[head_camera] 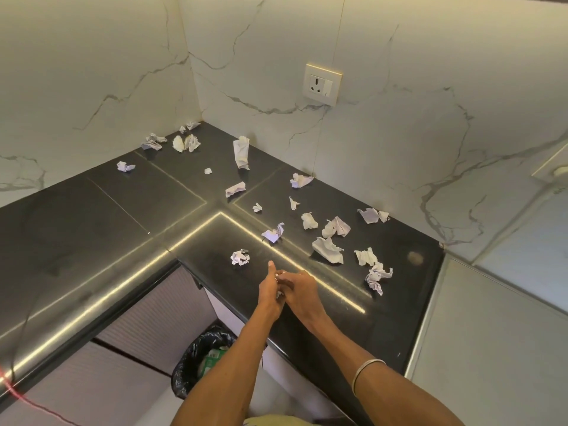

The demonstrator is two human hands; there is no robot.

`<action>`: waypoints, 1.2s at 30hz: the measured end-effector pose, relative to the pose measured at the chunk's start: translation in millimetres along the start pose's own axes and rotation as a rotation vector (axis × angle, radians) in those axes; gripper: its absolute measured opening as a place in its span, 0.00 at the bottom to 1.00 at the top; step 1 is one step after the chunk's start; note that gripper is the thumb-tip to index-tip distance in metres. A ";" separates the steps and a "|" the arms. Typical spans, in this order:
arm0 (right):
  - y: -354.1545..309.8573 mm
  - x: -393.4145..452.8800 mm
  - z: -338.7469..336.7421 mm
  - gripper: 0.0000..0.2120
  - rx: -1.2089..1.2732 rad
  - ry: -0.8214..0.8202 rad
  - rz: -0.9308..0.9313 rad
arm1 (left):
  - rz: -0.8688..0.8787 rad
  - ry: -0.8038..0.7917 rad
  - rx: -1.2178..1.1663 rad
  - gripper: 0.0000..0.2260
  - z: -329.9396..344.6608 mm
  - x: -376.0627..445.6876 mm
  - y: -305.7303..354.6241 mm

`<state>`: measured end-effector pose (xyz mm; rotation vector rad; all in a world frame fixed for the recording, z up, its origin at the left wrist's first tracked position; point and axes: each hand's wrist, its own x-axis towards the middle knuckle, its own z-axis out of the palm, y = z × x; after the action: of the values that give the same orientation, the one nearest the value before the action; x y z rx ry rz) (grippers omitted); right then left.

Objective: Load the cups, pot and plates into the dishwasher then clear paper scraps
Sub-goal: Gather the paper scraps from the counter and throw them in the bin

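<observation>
Black stone forms the L-shaped counter (129, 210), over which many crumpled paper scraps (328, 249) are scattered, from the far corner to the right edge. Above the counter's near edge the left hand (270, 292) and right hand (302, 289) are held together, a small white paper scrap (280, 274) being pinched between their curled fingers. A black-lined bin (196, 358) is seen on the floor below.

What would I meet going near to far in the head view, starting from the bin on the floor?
Black-lined bin → hands, held together over the counter edge → crumpled paper ball → folded scrap → tall upright scrap → wall socket.
</observation>
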<state>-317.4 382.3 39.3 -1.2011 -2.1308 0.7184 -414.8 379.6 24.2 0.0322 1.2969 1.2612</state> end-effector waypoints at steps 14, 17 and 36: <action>76.6 -16.7 -98.6 0.27 -0.363 0.427 0.578 | -0.112 -0.238 0.007 0.18 61.9 -14.3 -24.2; 103.6 -27.3 -109.6 0.27 -0.320 0.300 0.672 | -0.101 -0.239 -0.007 0.18 60.2 -13.1 -23.3; 35.9 -11.0 -75.8 0.14 0.180 0.388 0.409 | -0.091 -0.198 -0.101 0.22 62.9 -4.0 -21.3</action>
<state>-238.7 401.5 63.8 -1.5507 -1.4912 0.7560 -355.0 406.1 36.2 0.0255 1.0525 1.2124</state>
